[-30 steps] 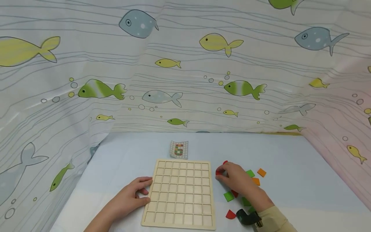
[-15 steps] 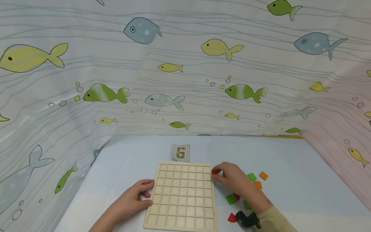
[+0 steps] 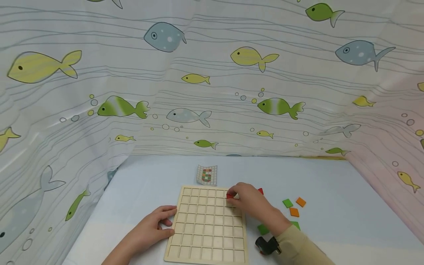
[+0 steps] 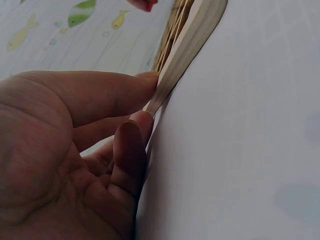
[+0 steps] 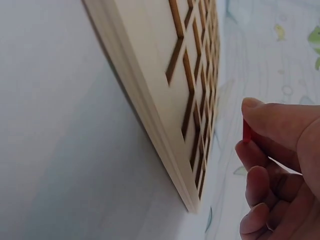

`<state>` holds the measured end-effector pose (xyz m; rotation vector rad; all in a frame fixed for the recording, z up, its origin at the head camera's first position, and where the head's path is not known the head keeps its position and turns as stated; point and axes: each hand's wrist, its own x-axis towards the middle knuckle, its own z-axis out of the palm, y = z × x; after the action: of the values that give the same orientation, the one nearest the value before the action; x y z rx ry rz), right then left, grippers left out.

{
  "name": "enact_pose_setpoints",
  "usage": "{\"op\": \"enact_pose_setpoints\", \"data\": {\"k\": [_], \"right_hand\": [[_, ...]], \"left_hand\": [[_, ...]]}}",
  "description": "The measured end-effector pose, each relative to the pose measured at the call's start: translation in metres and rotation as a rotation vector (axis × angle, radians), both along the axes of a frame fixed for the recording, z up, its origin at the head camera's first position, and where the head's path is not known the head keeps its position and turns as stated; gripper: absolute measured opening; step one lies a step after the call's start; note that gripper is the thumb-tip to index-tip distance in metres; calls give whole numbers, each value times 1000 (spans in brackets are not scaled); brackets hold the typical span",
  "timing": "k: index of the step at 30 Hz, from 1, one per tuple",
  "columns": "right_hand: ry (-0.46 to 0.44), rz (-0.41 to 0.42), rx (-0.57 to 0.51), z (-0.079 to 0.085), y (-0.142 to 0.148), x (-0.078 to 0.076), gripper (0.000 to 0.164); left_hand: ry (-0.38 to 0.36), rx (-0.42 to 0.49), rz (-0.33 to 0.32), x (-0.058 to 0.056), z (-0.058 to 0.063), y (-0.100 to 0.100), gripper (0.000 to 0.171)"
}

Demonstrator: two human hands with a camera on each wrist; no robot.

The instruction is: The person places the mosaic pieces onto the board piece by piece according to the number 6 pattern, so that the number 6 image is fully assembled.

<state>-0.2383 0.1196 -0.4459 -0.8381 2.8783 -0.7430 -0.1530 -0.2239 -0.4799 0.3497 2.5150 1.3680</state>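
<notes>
A pale wooden board (image 3: pixel 208 221) with a grid of square recesses lies on the table. My left hand (image 3: pixel 147 228) rests at its left side, thumb and fingertips touching the edge. In the left wrist view, the thumb and fingers meet the side of the board (image 4: pixel 187 45). Over the board's far right corner, my right hand (image 3: pixel 248 200) pinches a small red tile (image 3: pixel 229 196) between thumb and forefinger. Seen from the right wrist, this thin red tile (image 5: pixel 246 131) stands edge-on, held above the grid, with the other fingers curled beneath.
Behind the board lies a small gridded card (image 3: pixel 207 175) with a coloured figure. Right of the board are a red tile (image 3: pixel 260 191), several green tiles (image 3: pixel 287 203) and orange tiles (image 3: pixel 300 201). A black device (image 3: pixel 266 246) sits by the right sleeve. Fish-print cloth (image 3: pixel 218 92) surrounds the table.
My right hand has moved left with the red tile, from beside the board to over its far right corner. The left hand has stayed at the edge. The head view has shifted slightly.
</notes>
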Motion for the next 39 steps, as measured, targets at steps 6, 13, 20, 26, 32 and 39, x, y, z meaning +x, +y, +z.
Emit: {"op": "enact_pose_setpoints", "data": {"k": [6, 13, 20, 26, 32, 39], "right_hand": [[-3, 24, 35, -2, -15, -3, 16], [-11, 50, 76, -8, -26, -7, 9], [2, 66, 89, -11, -31, -10, 7], [-18, 59, 50, -9, -35, -9, 5], [-12, 63, 52, -7, -36, -7, 5], [-83, 44, 21, -6, -31, -4, 18]], "left_hand": [[2, -5, -6, 1, 1, -1, 69], [8, -15, -9, 2, 1, 0, 69], [21, -13, -7, 1, 0, 1, 69], [21, -8, -9, 1, -1, 0, 68], [25, -13, -4, 1, -1, -1, 68], [21, -12, -7, 1, -1, 0, 68]]}}
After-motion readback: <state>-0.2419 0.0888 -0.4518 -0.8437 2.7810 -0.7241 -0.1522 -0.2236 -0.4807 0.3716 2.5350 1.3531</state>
